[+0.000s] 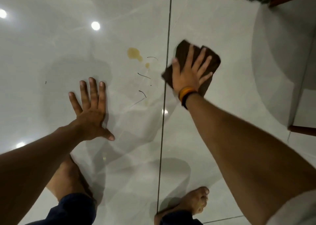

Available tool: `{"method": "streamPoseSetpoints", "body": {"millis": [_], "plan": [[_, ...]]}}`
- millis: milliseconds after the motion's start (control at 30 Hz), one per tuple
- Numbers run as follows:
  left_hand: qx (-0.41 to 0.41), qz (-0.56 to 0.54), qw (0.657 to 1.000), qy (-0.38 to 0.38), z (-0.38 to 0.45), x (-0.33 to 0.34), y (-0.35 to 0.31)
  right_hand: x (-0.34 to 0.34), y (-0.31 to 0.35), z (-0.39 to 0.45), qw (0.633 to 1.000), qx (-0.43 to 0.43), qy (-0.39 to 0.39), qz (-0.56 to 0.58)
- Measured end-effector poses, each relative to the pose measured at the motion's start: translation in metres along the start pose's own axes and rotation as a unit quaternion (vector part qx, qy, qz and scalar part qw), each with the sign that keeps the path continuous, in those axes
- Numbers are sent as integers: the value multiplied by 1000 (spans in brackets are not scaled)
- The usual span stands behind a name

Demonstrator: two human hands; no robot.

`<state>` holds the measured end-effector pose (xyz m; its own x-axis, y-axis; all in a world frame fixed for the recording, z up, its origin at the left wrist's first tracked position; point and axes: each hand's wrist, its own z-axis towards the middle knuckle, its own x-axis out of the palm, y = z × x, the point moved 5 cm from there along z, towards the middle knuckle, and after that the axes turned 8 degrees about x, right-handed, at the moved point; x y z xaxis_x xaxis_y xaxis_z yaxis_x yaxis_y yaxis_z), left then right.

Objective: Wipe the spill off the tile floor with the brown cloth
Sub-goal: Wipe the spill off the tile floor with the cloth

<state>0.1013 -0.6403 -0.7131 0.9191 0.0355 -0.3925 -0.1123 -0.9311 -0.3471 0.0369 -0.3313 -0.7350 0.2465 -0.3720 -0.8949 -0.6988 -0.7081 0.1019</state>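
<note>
wristbands (185, 95): orange, black | trousers (71, 209): dark blue | feet: bare

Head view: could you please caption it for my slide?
Right hand presses the brown cloth flat beside a yellowish spill; left hand braces on the tile floor.

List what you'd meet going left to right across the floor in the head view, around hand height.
Left hand flat on the tile, then the yellow spill, then the dark grout line, then the right hand pressing the brown cloth, then the wooden chair leg.
</note>
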Motion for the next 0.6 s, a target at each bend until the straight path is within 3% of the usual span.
{"method": "streamPoseSetpoints", "body": {"millis": [67, 133, 200, 233, 300, 333, 367, 400, 500, 567, 600], "plan": [[1, 4, 1000, -7, 2, 0, 1, -1, 43, 11, 1000, 9, -6, -5], [1, 6, 1000, -4, 1, 2, 2, 8, 66, -5, 982, -164, -23, -90], [-4, 5, 1000, -6, 1, 1, 3, 22, 55, -48, 921, -361, -8, -146], [-5, 6, 1000, -7, 2, 0, 2, 29, 34, -67, 920, -367, -6, -139], [-6, 9, 1000, -4, 1, 0, 3, 44, -20, -104, 977, -194, -8, -87], [-6, 9, 1000, -4, 0, -1, 4, 51, -40, -130, 993, -95, -5, -71], [-5, 10, 1000, -4, 1, -1, 4, 59, -48, -158, 995, -60, 5, -75], [-2, 11, 1000, -6, 1, -1, 4, 69, -46, -184, 991, -90, 29, -94], [3, 16, 1000, -8, 1, -1, 3, 85, -8, -202, 930, -334, 91, -123], [3, 18, 1000, -9, 1, -1, 4, 74, 33, -158, 921, -374, 30, -105], [4, 17, 1000, -12, 2, -1, 3, 66, 52, -130, 933, -347, -5, -97]]}}
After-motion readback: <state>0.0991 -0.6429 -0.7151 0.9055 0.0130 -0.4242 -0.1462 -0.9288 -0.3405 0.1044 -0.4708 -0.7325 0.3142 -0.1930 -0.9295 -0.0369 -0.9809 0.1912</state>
